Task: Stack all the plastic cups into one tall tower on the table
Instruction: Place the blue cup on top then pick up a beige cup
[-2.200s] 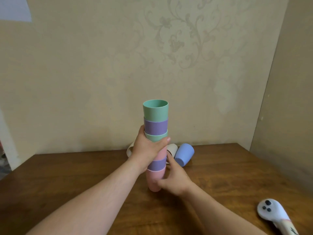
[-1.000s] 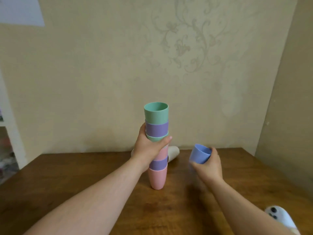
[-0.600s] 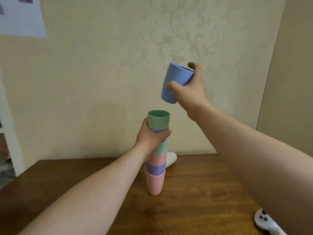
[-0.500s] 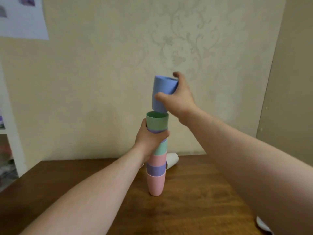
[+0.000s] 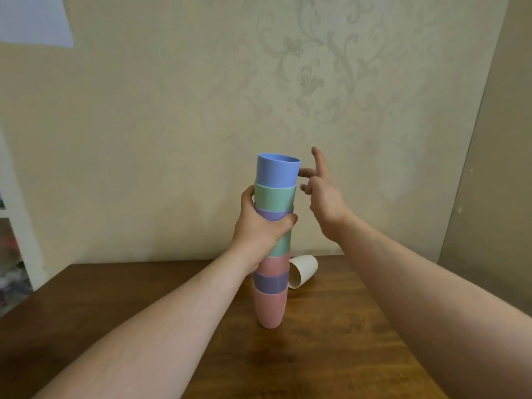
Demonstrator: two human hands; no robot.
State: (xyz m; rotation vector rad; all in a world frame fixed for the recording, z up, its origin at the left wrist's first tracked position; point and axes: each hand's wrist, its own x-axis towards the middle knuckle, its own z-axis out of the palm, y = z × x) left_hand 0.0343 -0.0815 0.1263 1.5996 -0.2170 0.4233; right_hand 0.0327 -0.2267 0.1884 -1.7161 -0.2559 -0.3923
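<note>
Blue cup point(image 5: 277, 174) tops the smooth plastic tower point(image 5: 273, 243), mid-frame. Left hand point(image 5: 260, 230) grips it; right hand point(image 5: 322, 194) open beside the top. Cream cup point(image 5: 303, 270) lies tipped on the worktop point(image 5: 331, 341).

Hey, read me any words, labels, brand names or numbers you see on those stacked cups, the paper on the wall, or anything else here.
There is no readable text in this view.
Stacked cups: plain colours, no print or logo.
White cup lying on the table: blank.
Paper on the wall, top left: looks blank, mostly cut off.
Wallpaper: floral pattern only.
</note>
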